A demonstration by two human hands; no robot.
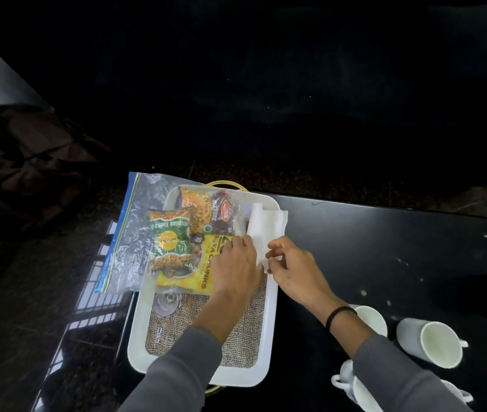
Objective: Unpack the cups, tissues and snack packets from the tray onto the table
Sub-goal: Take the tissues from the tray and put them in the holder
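A white tray (138, 337) with a burlap liner lies on the black table. At its far end, a clear zip bag (130, 233) holds a green packet (171, 237), a yellow packet (188, 278) and a dark red packet (224, 215). White tissues (266, 224) lie at the tray's far right. My left hand (236, 269) and my right hand (292, 269) both pinch the tissues' near edge. White cups (429, 341) stand on the table to the right of the tray, partly hidden by my right arm.
A small glass item (166, 303) rests on the burlap near the bag. The table's left edge runs just left of the tray, with glossy dark floor below. A dark cloth heap (31, 156) lies at far left. Bare black tabletop stretches to the right of the tissues.
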